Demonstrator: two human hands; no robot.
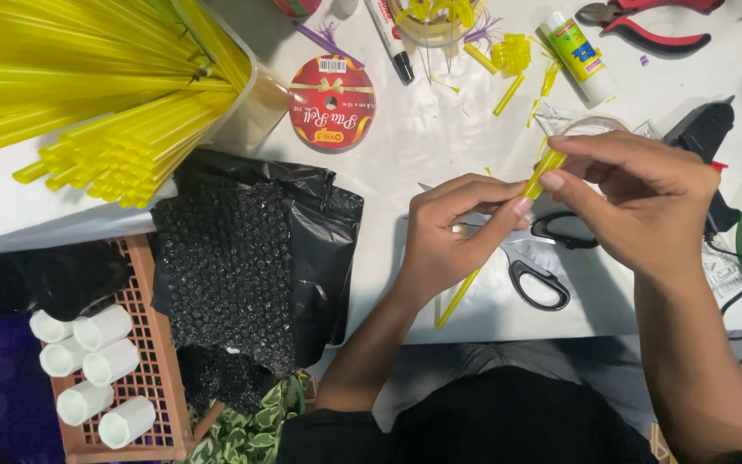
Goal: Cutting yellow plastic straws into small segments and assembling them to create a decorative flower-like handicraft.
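Note:
Both of my hands hold one thin yellow straw [461, 296] over the white table [440, 129]. My left hand [457, 232] pinches it at mid length, thumb and fingers closed around it. My right hand [637, 202] grips the straw's upper end [545, 167] between thumb and forefinger. The lower part of the straw slants down toward the table's front edge. Black-handled scissors [543, 279] lie under my hands.
A big bundle of yellow straws [105, 94] fills the upper left. A red ribbon roll [331, 101], marker [390, 39], glue tube [579, 56], red pliers [654, 26], black glue gun [706, 137], black bubble wrap [242, 258] and an orange crate [152, 344] with white tubes surround me.

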